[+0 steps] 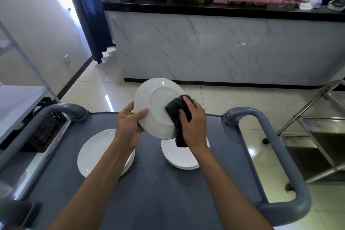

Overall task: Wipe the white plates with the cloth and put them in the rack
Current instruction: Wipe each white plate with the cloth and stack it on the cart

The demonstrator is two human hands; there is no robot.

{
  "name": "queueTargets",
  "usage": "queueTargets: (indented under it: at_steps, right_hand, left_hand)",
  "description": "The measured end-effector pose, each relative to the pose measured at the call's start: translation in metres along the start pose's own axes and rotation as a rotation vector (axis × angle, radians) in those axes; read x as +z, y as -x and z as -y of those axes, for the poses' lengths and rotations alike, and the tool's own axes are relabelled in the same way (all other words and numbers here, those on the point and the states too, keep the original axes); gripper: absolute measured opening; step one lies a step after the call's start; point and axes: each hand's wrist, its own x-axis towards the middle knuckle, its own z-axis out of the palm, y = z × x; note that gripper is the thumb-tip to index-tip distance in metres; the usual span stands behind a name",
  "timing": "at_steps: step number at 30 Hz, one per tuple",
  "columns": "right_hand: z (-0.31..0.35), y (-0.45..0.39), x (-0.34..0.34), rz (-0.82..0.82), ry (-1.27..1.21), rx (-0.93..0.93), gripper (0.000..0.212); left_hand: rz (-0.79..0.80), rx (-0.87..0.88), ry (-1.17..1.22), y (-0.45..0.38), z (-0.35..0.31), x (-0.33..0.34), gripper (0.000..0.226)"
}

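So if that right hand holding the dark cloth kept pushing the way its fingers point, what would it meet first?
Probably the held plate: the right hand already presses the cloth against its underside, fingers aimed up and left across it. Depth is hard to judge.

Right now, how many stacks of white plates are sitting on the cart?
2: a left stack under the left forearm, and a right stack below the held plate. Plates per stack cannot be counted; arms hide parts.

White plate point(156, 106); dark grey cloth point(177, 115); grey-blue cart point(158, 192).
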Motion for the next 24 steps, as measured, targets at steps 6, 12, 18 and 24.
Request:
queueTargets:
  at_steps: [6,12,18,24]
  right_hand:
    - [0.001,-0.033,-0.008,0.022,0.044,-0.006,0.047]
    - [0.018,-0.031,0.0,0.045,0.055,-0.06,0.048]
    - [0.008,-0.007,-0.004,0.21,0.081,-0.073,0.065]
    - [-0.007,0.008,-0.015,0.14,-0.028,0.069,0.06]
  left_hand:
    - [0.101,-0.031,-0.093,0.008,0.006,0.006,0.052]
    - [0.138,-0.046,-0.19,0.011,0.011,0.011,0.041]
    - [0.14,-0.023,-0.251,0.011,0.018,0.005,0.034]
    - [0.156,-0.043,-0.31,0.013,0.035,0.006,0.039]
